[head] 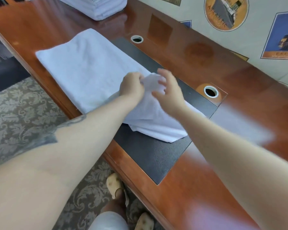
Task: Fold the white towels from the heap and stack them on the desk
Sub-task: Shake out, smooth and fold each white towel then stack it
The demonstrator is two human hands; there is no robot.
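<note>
A long white towel (83,70) lies across the glossy wooden desk (198,188), partly over the black leather inlay (150,155). Its near end is lifted and bunched up between my hands. My left hand (131,86) grips that raised end with curled fingers. Just to its right, my right hand (170,92) hovers over the same fold with spread fingers, and looks blurred. A stack of folded white towels (96,6) sits at the far end of the desk.
Two round cable holes (136,39) (211,91) open in the desk near the wall. Posters (226,12) hang on the wall to the right. Patterned carpet (23,113) and my slippered feet (113,185) lie below the desk's front edge.
</note>
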